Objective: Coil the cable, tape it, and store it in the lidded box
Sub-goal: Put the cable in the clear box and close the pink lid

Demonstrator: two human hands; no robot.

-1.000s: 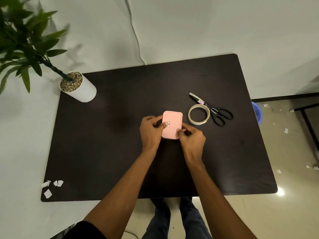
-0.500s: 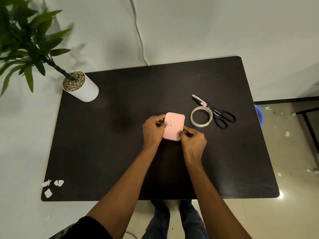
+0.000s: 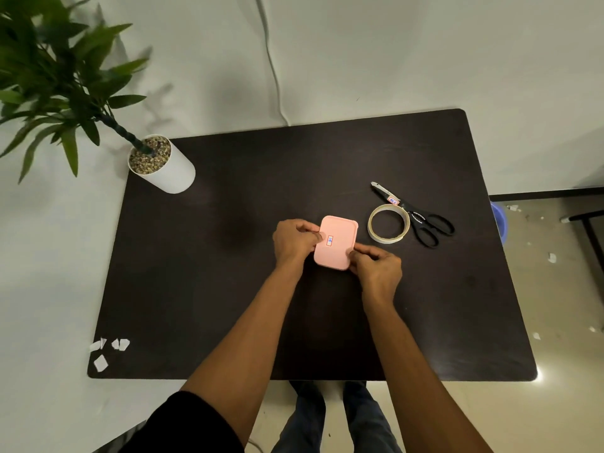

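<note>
Pressing the pink box (image 3: 336, 243) mid-table: left hand (image 3: 293, 242) and right hand (image 3: 376, 269) pinch opposite edges; even thumb pressure should seat its lid.

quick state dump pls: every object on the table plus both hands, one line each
pink box: lid on, flat on the table, contents hidden
left hand: fingers on the box's left edge
right hand: fingers on the box's near right corner
tape roll: lying flat, right of the box, not touching it
scissors: closed, lying against the tape roll's far side
potted plant: upright at the far left corner
paper scraps: loose at the near left corner
</note>
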